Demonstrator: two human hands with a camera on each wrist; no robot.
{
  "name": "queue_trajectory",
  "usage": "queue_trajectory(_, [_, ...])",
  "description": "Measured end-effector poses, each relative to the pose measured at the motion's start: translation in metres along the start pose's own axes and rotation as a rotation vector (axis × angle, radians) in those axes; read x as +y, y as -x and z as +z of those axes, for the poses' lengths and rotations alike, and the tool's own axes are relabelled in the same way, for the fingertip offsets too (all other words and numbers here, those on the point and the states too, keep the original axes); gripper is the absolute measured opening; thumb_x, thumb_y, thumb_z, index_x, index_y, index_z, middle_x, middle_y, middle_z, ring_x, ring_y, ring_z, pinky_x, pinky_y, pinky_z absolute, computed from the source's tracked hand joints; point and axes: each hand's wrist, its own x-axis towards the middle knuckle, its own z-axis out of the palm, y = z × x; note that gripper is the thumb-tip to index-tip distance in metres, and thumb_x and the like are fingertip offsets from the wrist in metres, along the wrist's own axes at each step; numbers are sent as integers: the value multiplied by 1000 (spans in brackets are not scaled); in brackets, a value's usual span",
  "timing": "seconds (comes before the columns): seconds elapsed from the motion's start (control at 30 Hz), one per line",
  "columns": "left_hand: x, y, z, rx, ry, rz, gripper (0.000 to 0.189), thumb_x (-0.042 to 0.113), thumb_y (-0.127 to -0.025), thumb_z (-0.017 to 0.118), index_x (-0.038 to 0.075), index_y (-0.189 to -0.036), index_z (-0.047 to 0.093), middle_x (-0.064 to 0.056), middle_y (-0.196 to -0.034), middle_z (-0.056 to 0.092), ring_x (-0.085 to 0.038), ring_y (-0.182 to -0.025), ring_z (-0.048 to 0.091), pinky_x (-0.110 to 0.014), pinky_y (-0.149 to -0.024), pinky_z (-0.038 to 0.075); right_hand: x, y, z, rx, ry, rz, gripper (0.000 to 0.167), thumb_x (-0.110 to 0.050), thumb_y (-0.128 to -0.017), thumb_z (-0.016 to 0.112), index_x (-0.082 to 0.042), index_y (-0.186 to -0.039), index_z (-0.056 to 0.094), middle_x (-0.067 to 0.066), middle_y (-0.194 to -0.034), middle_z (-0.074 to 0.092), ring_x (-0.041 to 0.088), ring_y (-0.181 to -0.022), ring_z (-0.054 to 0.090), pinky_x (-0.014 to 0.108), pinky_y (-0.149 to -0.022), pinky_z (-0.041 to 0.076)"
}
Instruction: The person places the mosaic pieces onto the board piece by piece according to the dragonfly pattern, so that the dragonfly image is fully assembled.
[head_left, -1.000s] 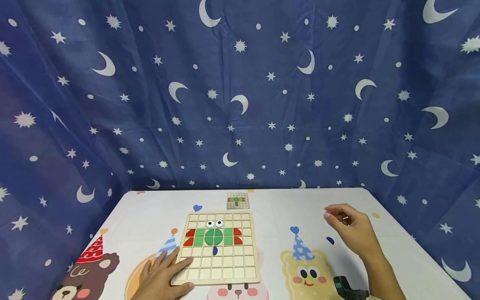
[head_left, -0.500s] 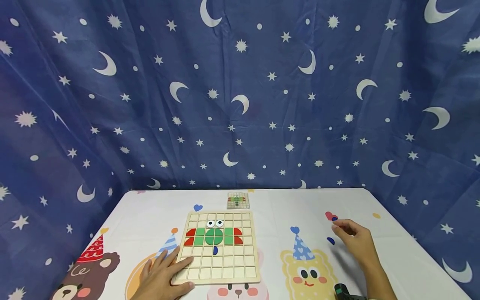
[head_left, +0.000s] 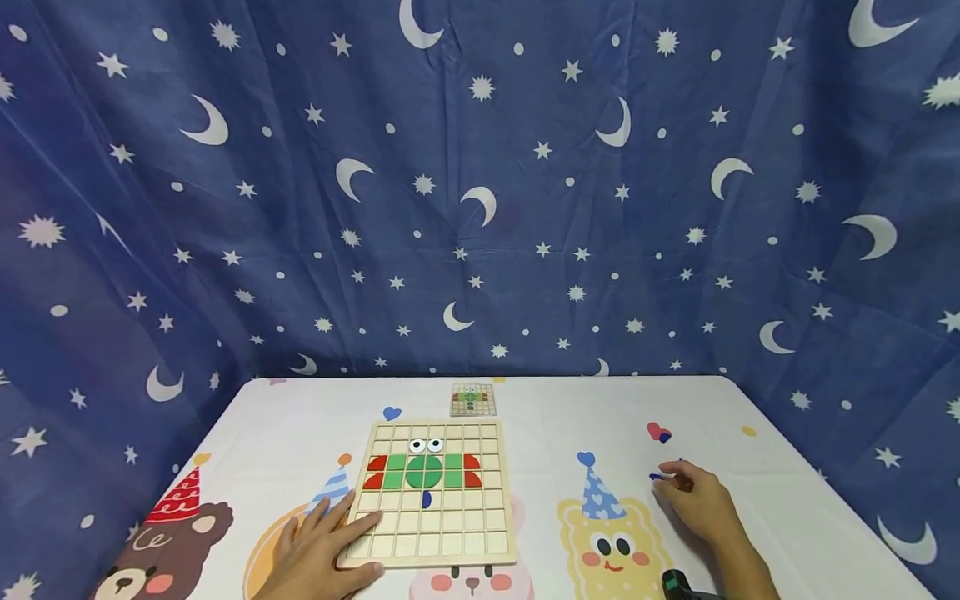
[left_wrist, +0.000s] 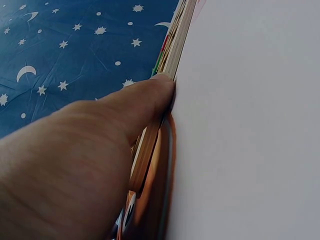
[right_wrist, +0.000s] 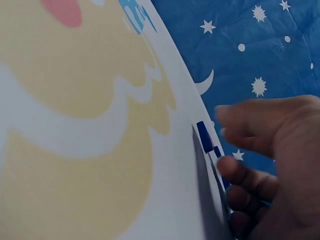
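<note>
My left hand (head_left: 315,546) rests with spread fingers at the left side of a wooden grid board (head_left: 450,546), fingertips on its edge. Green pieces (head_left: 424,472), red pieces (head_left: 472,479), two eye discs (head_left: 426,446) and a blue half-round piece (head_left: 427,499) sit on the board. On the right, my right hand (head_left: 701,504) is low over the table, fingers loosely bent. In the right wrist view, a gap shows between its thumb and fingers. A blue half-round piece (head_left: 655,477) lies right at its fingertips, partly hidden. Another bit of blue (head_left: 680,459) shows just behind the fingers.
A small picture card (head_left: 473,400) of the same pattern lies behind the board. One more blue piece (head_left: 665,437) lies on a printed heart beyond the right hand. The white cloth (head_left: 570,417) has printed cartoon figures; a blue star curtain (head_left: 480,208) hangs behind the table.
My right hand has come down and nearer, uncovering the blue piece on the heart and partly covering the nearer blue piece. My left hand stays on the board's edge.
</note>
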Motion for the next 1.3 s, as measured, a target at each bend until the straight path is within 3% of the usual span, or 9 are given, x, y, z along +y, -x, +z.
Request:
queue_trajectory(0.17, [0,0,0,2,0,0,69,74,-72,63,34,-129,63,-9,-147,43,-46,-135,26,-72,-96,12,2,-1,2,-58,48,-16,25,-11,-83,70,-2,-106,68,9,-89,57,27,-84,55,48,-76,44])
queue_trajectory(0.27, [0,0,0,-2,10,-5,70,73,-72,64,34,-129,63,-9,-147,42,-46,-135,25,-72,-97,11,1,-1,2,-61,57,-17,19,-2,-84,64,-6,-101,71,9,-88,56,27,-81,54,46,-73,44])
queue_trajectory(0.43, [-1,-2,0,-17,-2,-14,70,72,-72,66,34,-130,62,-9,-147,41,-46,-136,25,-71,-98,11,-1,-1,2,-18,64,0,25,5,-87,54,-10,-96,73,9,-86,56,27,-77,52,42,-67,42])
queue_trajectory(0.57, [-1,-2,0,-19,3,-19,70,72,-72,65,33,-130,63,-9,-147,41,-47,-136,25,-71,-98,11,-2,-1,1,-4,74,7,19,-5,-88,61,-4,-104,69,10,-86,56,28,-79,52,44,-69,42])
queue_trajectory(0.73, [0,-1,0,-4,20,-14,71,74,-72,63,33,-130,63,-9,-147,42,-46,-136,25,-71,-97,11,-3,-2,-3,-71,109,47,33,-23,-81,75,2,-100,64,10,-84,55,28,-79,52,48,-73,45])
queue_trajectory(1.0, [1,0,0,-7,26,-17,71,74,-72,63,33,-130,63,-8,-148,41,-45,-136,24,-71,-98,10,-4,-3,-1,-97,89,122,32,-21,-82,77,4,-98,64,8,-83,58,26,-79,53,48,-78,47])
queue_trajectory(1.1, [1,0,0,-10,22,-14,71,74,-72,64,33,-130,63,-8,-148,41,-46,-136,24,-71,-98,10,-5,-2,-1,-67,75,99,31,-23,-84,76,3,-98,65,5,-80,57,24,-77,52,43,-73,48])
queue_trajectory(1.3, [0,-1,1,2,25,-11,71,74,-72,64,33,-129,64,-9,-147,42,-46,-136,25,-72,-97,10,-15,3,-9,30,43,-28,29,-28,-84,76,-2,-95,67,1,-76,57,21,-74,49,33,-62,42])
